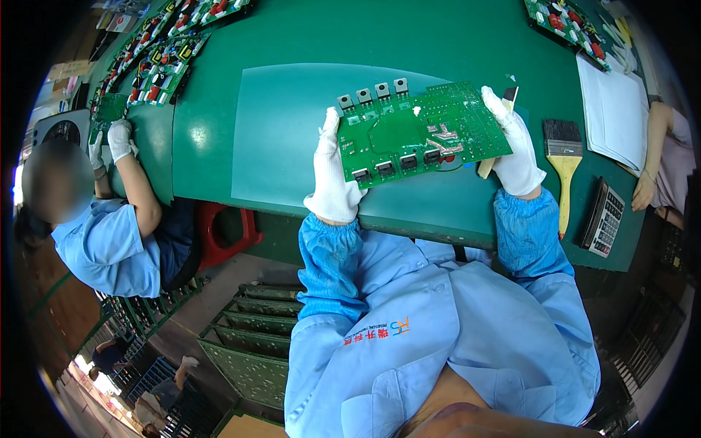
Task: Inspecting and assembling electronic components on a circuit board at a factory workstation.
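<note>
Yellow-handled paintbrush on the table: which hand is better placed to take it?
Probably the right hand: the paintbrush lies close on its right, while the left hand is farther away. Both hold the circuit board, though.

1. The scene is viewed downward from a head-worn fisheye camera, straight edges bent toward the rim.
2. The left hand (333, 171) and right hand (518, 153) are caught close, above centre, over the table (350, 44).
3. The shirt (431, 314) is framed nearer, along the lower edge.
</note>
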{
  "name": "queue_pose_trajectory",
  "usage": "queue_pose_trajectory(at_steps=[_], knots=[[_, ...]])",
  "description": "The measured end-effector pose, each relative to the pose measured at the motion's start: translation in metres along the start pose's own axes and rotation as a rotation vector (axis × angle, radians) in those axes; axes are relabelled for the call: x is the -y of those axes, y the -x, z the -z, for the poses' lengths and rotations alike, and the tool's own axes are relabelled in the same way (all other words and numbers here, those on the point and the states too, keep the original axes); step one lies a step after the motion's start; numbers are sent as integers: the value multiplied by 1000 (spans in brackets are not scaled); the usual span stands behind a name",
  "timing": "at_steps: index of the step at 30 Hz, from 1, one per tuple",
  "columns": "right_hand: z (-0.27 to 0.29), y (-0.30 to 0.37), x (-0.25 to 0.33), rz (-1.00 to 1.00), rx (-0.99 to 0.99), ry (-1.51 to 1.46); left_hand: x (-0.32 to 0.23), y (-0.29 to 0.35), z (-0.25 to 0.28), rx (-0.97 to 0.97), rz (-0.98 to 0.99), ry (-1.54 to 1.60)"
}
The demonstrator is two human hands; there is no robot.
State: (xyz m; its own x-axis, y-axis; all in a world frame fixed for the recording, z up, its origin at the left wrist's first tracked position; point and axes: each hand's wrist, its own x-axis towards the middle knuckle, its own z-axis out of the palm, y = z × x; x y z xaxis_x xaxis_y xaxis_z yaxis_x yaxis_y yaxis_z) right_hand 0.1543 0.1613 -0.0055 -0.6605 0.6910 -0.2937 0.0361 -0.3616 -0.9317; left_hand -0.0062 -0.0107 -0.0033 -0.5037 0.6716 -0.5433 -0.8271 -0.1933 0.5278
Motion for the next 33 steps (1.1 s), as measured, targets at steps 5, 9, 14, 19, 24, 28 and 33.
queue_pose_trajectory(at_steps=[5,9,14,19,24,28,33], knots=[[-2,0,4,-12,17,-73,0,-1,2,45,-18,-16],[-8,2,6,20,12,2,1,-3,4,60,-51,47],[-4,4,9,-72,89,29,0,-1,5,31,-191,108],[-29,12,10,39,52,174,1,10,-3,100,-381,220],[-51,20,14,-49,242,170,7,15,-1,198,-536,140],[-59,24,23,-54,262,101,10,25,6,230,-566,43],[-66,30,22,-125,256,51,22,18,40,284,-542,20]])
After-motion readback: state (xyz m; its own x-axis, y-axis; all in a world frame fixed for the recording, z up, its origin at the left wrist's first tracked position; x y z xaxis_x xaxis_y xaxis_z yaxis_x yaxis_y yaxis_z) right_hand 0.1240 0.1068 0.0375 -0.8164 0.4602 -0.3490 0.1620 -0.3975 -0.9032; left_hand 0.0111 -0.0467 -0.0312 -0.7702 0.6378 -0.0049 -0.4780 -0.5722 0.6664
